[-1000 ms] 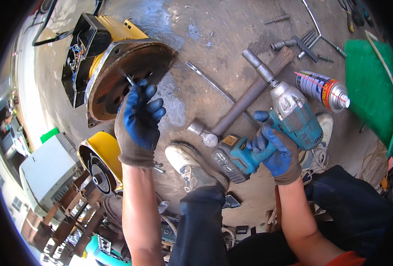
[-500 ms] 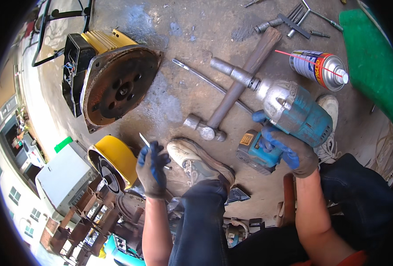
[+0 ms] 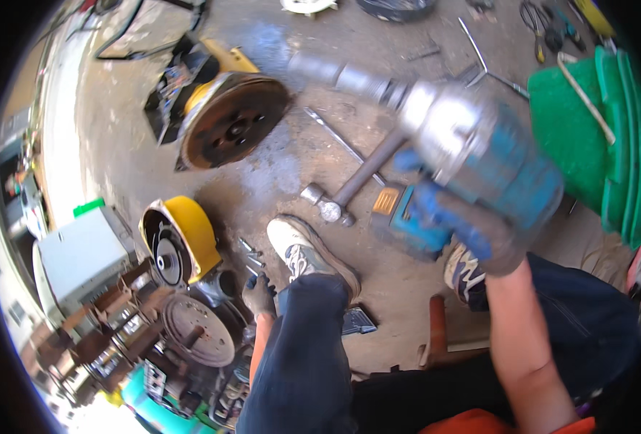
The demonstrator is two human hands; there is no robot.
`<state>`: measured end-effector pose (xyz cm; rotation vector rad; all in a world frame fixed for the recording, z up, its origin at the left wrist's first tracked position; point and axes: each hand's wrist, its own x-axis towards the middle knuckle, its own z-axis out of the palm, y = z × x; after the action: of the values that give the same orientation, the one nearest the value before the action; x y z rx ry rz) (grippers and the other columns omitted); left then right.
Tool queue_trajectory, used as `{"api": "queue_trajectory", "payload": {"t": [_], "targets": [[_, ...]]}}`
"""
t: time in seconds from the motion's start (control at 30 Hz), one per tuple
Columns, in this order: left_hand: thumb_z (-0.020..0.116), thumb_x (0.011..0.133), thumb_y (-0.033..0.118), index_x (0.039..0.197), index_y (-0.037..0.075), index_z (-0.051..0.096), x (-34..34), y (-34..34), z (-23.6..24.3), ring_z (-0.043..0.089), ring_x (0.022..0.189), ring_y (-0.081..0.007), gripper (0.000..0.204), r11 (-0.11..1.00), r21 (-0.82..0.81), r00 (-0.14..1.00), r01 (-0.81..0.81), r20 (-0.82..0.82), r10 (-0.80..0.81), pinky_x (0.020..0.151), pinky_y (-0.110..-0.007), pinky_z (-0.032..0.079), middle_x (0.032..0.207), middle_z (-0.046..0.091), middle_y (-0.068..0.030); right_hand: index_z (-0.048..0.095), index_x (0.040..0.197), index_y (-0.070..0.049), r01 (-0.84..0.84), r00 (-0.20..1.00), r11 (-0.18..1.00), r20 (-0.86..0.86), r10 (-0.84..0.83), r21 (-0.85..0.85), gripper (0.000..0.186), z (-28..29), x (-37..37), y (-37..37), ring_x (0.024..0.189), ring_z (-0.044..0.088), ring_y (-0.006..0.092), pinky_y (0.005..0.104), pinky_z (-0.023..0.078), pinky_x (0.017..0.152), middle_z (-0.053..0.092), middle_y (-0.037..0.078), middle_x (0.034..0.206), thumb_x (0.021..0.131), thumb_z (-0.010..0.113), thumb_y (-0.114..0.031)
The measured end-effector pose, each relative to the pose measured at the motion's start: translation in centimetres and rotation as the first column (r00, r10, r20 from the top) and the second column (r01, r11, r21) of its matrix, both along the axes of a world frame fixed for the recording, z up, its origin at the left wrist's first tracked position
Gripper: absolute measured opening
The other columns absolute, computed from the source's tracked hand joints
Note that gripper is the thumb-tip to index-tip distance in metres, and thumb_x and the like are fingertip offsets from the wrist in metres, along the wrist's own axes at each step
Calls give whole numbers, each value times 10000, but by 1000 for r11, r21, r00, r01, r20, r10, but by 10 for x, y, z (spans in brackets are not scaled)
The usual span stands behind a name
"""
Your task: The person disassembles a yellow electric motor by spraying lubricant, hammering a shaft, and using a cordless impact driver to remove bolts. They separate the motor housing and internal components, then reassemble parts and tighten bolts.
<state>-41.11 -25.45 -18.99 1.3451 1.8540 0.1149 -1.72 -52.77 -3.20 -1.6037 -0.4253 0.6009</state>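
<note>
My right hand [image 3: 472, 235] grips a cordless impact wrench [image 3: 490, 159] by its handle. It is raised, with the long socket pointing to the upper left and the teal battery below. Motion smears it a little. My left hand [image 3: 260, 296] is low beside my left knee, fingers curled at small metal parts [image 3: 249, 251] on the floor. A thin metal piece shows at its fingertips; what it holds is not clear. Beyond the wrench lie a hammer [image 3: 331, 210], its handle partly hidden, and a long metal rod [image 3: 338, 137].
A yellow motor with a round rusty flange [image 3: 237, 126] stands at the far left. Nearer are a yellow housing [image 3: 197, 239], a grey box [image 3: 85, 253] and a rusty disc [image 3: 197, 329]. To the right are a green plastic bin [image 3: 588, 137] and a three-armed wrench [image 3: 483, 69].
My right hand has raised the impact wrench. My left hand has moved down toward the small parts on the floor. The view has shifted, and the spray can no longer shows.
</note>
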Motion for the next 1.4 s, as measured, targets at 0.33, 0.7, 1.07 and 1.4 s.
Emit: {"api": "queue_trajectory", "payload": {"t": [0.33, 0.7, 1.07, 1.4], "targets": [[721, 837, 326, 957, 2, 722, 28, -28, -13, 637, 615, -188, 345, 986, 30, 968, 161, -201, -152, 590, -367, 502, 728, 693, -93, 476, 1365, 13, -85, 928, 991, -354, 116, 103, 424, 145, 120, -47, 733, 465, 98, 311, 454, 792, 477, -8, 763, 1003, 507, -205], [720, 823, 363, 1178, 10, 663, -32, -17, 44, 683, 1013, -297, 503, 912, -141, 871, 386, -269, -411, 893, -372, 514, 1090, 708, -174, 553, 1311, -37, 428, 904, 891, 63, -424, -153, 375, 33, 48, -166, 761, 528, 66, 220, 468, 698, 580, -5, 997, 945, 613, -94], [693, 885, 271, 1218, -18, 624, -16, 33, 95, 677, 971, -203, 447, 888, -166, 899, 429, -13, -437, 822, -317, 534, 1094, 708, -148, 517, 1360, -41, 663, 730, 698, 442, -522, -271, 452, -141, 27, -228, 1061, 562, 173, 342, 461, 955, 593, 71, 1271, 949, 643, -182], [673, 884, 236, 1138, -8, 664, 23, -7, 137, 672, 989, -212, 353, 839, -248, 858, 484, -52, -511, 861, -340, 512, 1045, 715, -151, 456, 1424, -37, 660, 745, 631, 245, -621, -408, 662, -156, -9, -251, 1274, 486, 250, 375, 364, 1070, 516, 120, 1403, 894, 712, -340]]}}
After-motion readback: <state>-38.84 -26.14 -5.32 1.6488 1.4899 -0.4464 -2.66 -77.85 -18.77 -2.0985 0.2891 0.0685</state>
